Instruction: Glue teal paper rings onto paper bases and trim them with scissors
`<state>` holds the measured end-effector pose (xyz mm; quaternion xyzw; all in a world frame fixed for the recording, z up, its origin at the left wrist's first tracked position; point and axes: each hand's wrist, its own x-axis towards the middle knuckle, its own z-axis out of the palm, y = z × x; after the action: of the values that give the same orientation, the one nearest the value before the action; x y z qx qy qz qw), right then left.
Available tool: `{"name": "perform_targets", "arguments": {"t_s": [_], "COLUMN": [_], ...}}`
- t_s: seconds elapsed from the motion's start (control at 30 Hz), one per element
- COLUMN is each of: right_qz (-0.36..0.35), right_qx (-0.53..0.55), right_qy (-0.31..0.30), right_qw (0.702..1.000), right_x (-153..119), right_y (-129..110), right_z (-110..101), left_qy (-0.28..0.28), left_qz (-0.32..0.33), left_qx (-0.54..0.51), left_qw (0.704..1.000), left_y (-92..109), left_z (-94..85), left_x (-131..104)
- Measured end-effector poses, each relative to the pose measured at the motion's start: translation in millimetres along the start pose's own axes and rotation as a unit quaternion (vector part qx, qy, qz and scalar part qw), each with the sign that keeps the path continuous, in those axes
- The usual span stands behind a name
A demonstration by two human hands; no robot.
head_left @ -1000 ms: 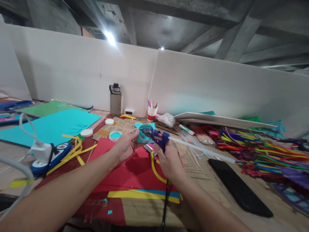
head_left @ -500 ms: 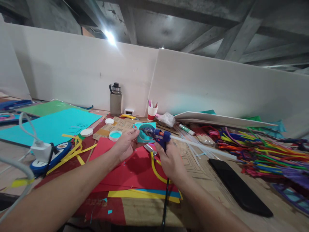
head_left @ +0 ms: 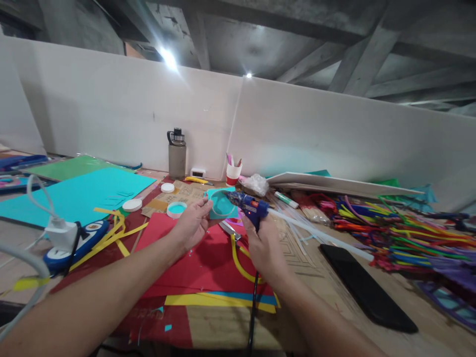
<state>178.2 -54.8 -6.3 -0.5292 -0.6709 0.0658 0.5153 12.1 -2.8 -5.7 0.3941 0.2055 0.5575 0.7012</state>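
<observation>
My left hand [head_left: 195, 222] pinches the left edge of a turquoise paper piece [head_left: 222, 210] with a round ring [head_left: 223, 202] on it. My right hand [head_left: 262, 240] is wrapped round a blue hot glue gun [head_left: 255, 210], whose nozzle points left at the ring's upper right rim. A long white glue stick [head_left: 320, 233] sticks out of the gun's back, and its black cord hangs down. Below the hands lie red sheets [head_left: 174, 267] and scissors with yellow handles [head_left: 240, 263].
Left are a blue power strip [head_left: 78, 245], yellow strips [head_left: 119, 230] and a turquoise sheet [head_left: 85, 193]. Behind stand a bottle [head_left: 177, 156] and a pen cup [head_left: 233, 174]. To the right lie a black phone [head_left: 366, 287] and colourful pipe cleaners [head_left: 409, 238].
The glue gun has shifted slightly right, and its nozzle now sits at the ring's upper right instead of across its inside. More of the turquoise inside the ring shows.
</observation>
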Motion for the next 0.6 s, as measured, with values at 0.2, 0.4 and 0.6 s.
{"name": "perform_targets", "arguments": {"t_s": [0.2, 0.4, 0.6], "right_qz": [-0.016, 0.017, 0.037], "right_qx": [0.009, 0.003, -0.019], "right_qy": [-0.026, -0.009, -0.011], "right_qw": [0.999, 1.0, 0.999], "right_x": [-0.6, 4.2, 2.7], "right_y": [-1.8, 4.0, 3.0], "right_z": [1.7, 1.2, 0.5], "left_qy": [0.01, 0.013, 0.038], "left_qz": [-0.001, -0.01, 0.022], "left_qx": [0.011, 0.001, 0.022], "left_qw": [1.0, 1.0, 0.999], "left_y": [0.1, -2.8, -4.2], "left_z": [-0.1, 2.7, -1.6], "left_x": [-0.2, -1.8, -0.3]}}
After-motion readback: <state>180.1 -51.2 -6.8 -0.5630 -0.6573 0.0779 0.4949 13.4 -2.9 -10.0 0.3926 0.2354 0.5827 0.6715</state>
